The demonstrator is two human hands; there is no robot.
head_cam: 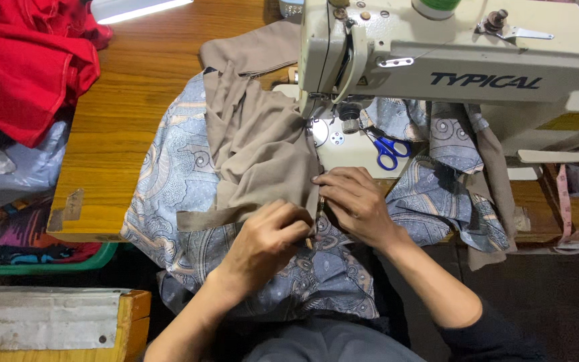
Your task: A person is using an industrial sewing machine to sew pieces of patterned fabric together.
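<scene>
- Head view: the sewing machine (464,60), cream-coloured, stands at the far side of the wooden worktop (129,121), and everything below is placed against it.
- Just in front of the machine's needle end lies a taupe fabric piece (256,154), folded and rumpled, resting on top of a blue patterned fabric (175,188) that spreads to the machine's left and hangs over the worktop's near edge.
- The left hand (266,238), in front of the machine and slightly left of the needle, has its fingers curled and pinches the near edge of the taupe fabric piece where it meets the patterned cloth.
- The right hand (356,204), directly in front of the needle area, lies flat with fingers pressed down on the seam line, fingertips touching the taupe edge; the two hands are close together, almost touching.
- Blue-handled scissors (387,149) lie on the machine bed just right of the needle, beside more of the patterned cloth.
- A red cloth heap (28,60) sits well to the machine's left, at the worktop's far-left corner.
- A pink measuring tape (563,201) hangs to the right, under the machine's body.
</scene>
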